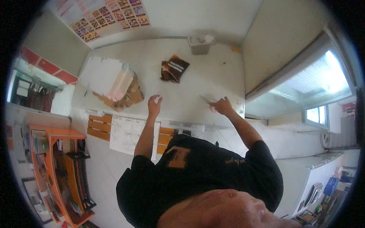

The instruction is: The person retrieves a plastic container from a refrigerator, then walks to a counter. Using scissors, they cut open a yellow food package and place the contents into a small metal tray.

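Note:
My right hand [223, 106] grips a thin blade-like tool [207, 99], blurred, its tip pointing left over the pale worktop [182, 104]. Whether it is a knife or scissors is unclear. At the table's near edge, my left hand [154, 104] is empty, with curled fingers and a gap between thumb and fingertips. To its left, a stack of white sheets or flat boxes [99, 75] with pinkish sides lies on torn brown wrapping paper [129, 98]. A crumpled dark-brown packet [174, 68] with white stripes lies beyond both hands.
A grey container [200, 47] stands at the back wall. A lit glass-fronted cabinet [302, 77] borders the right side. Below the near edge are a white board with handwriting [128, 134] and wooden slats [99, 126]. An orange shelf unit [60, 131] stands lower left.

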Tool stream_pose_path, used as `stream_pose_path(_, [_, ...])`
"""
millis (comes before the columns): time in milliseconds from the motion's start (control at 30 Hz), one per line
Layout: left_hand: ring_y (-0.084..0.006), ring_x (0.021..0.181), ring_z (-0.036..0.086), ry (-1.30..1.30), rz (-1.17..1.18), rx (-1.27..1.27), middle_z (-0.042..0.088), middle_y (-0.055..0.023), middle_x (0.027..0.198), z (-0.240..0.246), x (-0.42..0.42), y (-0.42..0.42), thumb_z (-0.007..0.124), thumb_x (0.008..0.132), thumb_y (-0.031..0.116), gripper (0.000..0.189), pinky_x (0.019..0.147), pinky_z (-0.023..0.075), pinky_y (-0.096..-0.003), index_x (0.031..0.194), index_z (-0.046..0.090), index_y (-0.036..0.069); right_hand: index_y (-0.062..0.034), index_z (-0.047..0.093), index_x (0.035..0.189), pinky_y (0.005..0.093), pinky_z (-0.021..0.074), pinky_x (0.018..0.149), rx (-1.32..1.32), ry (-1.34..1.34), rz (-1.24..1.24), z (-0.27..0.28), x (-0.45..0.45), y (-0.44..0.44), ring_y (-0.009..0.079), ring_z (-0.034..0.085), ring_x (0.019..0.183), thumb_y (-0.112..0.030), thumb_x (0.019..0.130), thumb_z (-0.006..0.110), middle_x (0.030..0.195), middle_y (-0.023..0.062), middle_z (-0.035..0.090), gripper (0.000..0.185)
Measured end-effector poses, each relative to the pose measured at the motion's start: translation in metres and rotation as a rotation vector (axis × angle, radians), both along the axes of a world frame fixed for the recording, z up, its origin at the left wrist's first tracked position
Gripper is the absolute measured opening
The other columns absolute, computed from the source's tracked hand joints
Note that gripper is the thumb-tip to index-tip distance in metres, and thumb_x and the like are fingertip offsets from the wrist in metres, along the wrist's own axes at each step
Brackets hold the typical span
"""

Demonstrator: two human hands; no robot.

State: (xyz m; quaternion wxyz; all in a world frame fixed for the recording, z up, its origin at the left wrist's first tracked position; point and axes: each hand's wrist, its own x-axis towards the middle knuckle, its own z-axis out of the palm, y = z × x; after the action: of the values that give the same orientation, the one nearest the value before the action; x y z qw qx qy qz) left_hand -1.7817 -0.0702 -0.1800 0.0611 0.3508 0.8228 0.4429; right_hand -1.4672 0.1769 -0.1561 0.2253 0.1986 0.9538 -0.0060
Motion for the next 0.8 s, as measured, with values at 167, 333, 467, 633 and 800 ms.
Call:
stream_pose_path(167, [-0.0243, 0.095, 0.055, -0.136, -0.057, 0.029, 0.06, -0.0105, 0.105, -0.007, -0.043, 0.024, 0.067, 0.081, 0.024, 0.028, 0.081, 0.0455, -0.035, 0.102, 0.062, 0.007, -0.0156, 0.061, 0.104, 0.0546, 0.036, 0.091, -0.124, 0.038, -0.037, 0.025, -0.08, 0.027, 0.0267, 0.059, 0.103, -0.027, 0.085, 0.054, 0.102, 0.0085, 0.064, 0.023])
stream_pose_path(333, [-0.0272, 0.101, 0.053, 0.092, -0.084, -0.055, 0.059, -0.0111, 0.105, -0.009, -0.08, 0.091, 0.067, 0.081, 0.03, 0.033, 0.086, 0.0422, -0.0388, 0.106, 0.06, 0.009, -0.0104, 0.058, 0.097, 0.0474, 0.0445, 0.075, 0.296, 0.452, -0.224, 0.08, -0.212, 0.147, 0.0292, 0.058, 0.095, -0.02, 0.088, 0.048, 0.094, 0.0089, 0.062, 0.017])
stream_pose_path(467, [-0.0298, 0.107, 0.05, 0.162, 0.089, -0.201, 0.058, -0.0111, 0.108, 0.005, -0.081, 0.15, 0.061, 0.084, 0.039, 0.037, 0.089, 0.037, -0.048, 0.108, 0.059, 0.011, -0.0117, 0.06, 0.104, 0.0473, 0.0422, 0.088, 0.517, 0.543, -0.241, 0.087, -0.258, 0.208, 0.0313, 0.052, 0.108, -0.019, 0.087, 0.049, 0.108, 0.0145, 0.058, 0.021])
stream_pose_path(633, [-0.0315, 0.093, 0.058, -0.087, 0.034, -0.431, 0.064, -0.0096, 0.091, 0.017, -0.09, 0.174, 0.053, 0.086, 0.047, 0.04, 0.083, 0.0362, -0.0484, 0.102, 0.062, 0.012, -0.0076, 0.062, 0.106, 0.0499, 0.0421, 0.09, 0.524, 0.322, -0.062, 0.088, -0.263, 0.243, 0.0319, 0.049, 0.114, -0.022, 0.085, 0.054, 0.119, 0.0157, 0.052, 0.026])
stream_pose_path(800, [-0.0324, 0.08, 0.06, -0.229, -0.049, -0.328, 0.065, -0.0083, 0.078, 0.001, -0.095, 0.157, 0.053, 0.086, 0.046, 0.038, 0.081, 0.0362, -0.0474, 0.096, 0.064, 0.011, -0.0048, 0.063, 0.099, 0.0482, 0.0455, 0.079, 0.377, 0.102, -0.444, 0.172, -0.213, 0.216, 0.0311, 0.06, 0.096, -0.019, 0.082, 0.054, 0.1, 0.0139, 0.064, 0.024])
